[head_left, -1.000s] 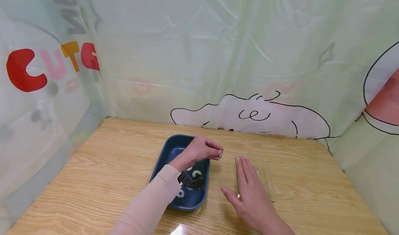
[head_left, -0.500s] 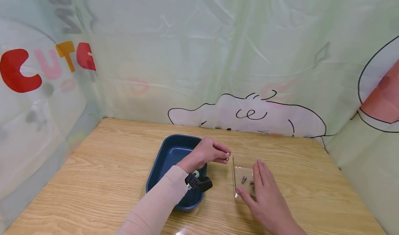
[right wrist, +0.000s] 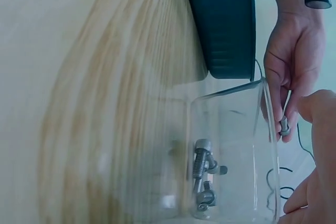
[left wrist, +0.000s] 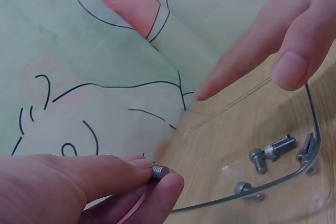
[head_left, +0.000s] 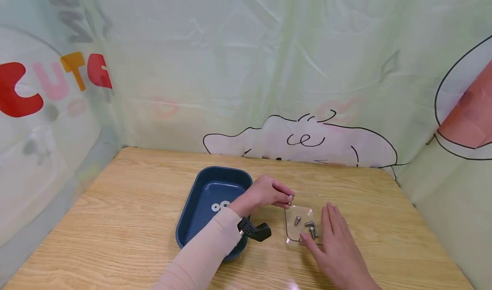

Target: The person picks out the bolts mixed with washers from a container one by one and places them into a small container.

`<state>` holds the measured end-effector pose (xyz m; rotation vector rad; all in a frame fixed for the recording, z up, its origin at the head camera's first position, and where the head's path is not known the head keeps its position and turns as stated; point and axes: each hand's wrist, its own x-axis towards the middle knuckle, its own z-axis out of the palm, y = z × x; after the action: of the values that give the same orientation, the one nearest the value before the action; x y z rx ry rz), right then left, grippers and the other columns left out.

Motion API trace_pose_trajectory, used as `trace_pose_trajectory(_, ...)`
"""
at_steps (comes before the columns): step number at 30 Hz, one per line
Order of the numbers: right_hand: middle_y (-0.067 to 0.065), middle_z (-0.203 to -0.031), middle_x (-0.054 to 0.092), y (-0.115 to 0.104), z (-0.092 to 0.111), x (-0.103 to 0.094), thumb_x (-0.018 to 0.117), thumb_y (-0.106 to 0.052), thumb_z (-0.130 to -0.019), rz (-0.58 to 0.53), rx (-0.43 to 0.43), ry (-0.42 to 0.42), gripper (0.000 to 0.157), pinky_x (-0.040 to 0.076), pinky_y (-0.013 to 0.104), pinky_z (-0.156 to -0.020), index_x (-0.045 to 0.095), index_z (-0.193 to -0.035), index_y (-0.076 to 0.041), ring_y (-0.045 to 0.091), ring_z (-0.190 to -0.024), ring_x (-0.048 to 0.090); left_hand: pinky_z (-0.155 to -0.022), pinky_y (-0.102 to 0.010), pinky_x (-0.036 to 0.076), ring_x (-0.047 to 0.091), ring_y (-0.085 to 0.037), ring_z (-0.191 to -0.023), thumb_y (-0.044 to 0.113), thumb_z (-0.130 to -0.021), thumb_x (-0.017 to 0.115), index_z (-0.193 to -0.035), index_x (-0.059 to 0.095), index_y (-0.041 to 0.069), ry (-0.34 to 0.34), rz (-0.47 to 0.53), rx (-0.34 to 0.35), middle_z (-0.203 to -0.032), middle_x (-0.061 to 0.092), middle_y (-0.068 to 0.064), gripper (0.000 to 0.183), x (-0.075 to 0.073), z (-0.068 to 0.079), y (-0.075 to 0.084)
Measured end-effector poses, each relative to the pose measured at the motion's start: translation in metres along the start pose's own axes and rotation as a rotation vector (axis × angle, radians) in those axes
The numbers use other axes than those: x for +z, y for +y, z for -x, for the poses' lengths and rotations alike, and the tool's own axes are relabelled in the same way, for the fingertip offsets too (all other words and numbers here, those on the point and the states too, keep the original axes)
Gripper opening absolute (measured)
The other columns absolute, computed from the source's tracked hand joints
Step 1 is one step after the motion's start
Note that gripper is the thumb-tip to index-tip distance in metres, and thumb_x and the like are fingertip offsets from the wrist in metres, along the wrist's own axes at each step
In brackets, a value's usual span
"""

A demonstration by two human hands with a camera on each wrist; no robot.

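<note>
My left hand (head_left: 269, 191) pinches a small metal screw (left wrist: 159, 171) between thumb and fingertips, at the far left rim of a clear plastic box (head_left: 285, 226). Inside the box lie several socket-head screws (right wrist: 201, 166), loosely grouped on its bottom. My right hand (head_left: 338, 243) stands with straight fingers along the box's right side, its thumb at the near rim. In the left wrist view the right thumb (left wrist: 291, 69) hangs over the rim. Part of the box's right side is hidden behind the right hand.
A dark blue tray (head_left: 189, 209) stands left of the box, partly under my left forearm. White flat washers (head_left: 215, 207) lie in it. A black wrist camera (head_left: 255, 230) juts from the left sleeve. Behind the wooden table (head_left: 115, 221) hangs a printed curtain (head_left: 215, 68).
My left hand has moved right with the screw, from above the blue tray to the box's rim. My right hand has shifted right, uncovering the screws in the box.
</note>
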<state>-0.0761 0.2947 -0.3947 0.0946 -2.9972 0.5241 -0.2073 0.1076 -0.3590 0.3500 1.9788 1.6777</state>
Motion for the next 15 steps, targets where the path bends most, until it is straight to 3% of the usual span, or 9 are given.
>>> trace_pose_trajectory(7,0.037,-0.159,0.009,0.004,0.001,0.003,0.048,-0.060,-0.097,0.003,0.012,-0.002,0.100,0.004,0.060,-0.123,0.011,-0.150,0.018,0.052,-0.148,0.008,-0.086,-0.040,0.060,0.074,-0.016,-0.074,0.006,-0.087,0.073,-0.096,0.079,0.006,0.007,-0.023,-0.029,-0.088,0.074,-0.003,0.011,0.014,-0.005,0.000)
trace_pose_trajectory(15,0.039,-0.158,0.008,0.011,-0.001,0.008,0.048,-0.061,-0.097,0.008,0.043,-0.014,0.103,0.014,0.067,-0.118,0.011,-0.149,0.020,0.054,-0.146,0.009,-0.079,-0.035,0.062,0.074,-0.017,-0.071,0.003,-0.087,0.073,-0.094,0.078,0.003,-0.003,-0.114,-0.019,-0.083,0.072,-0.002,0.009,0.032,-0.009,0.002)
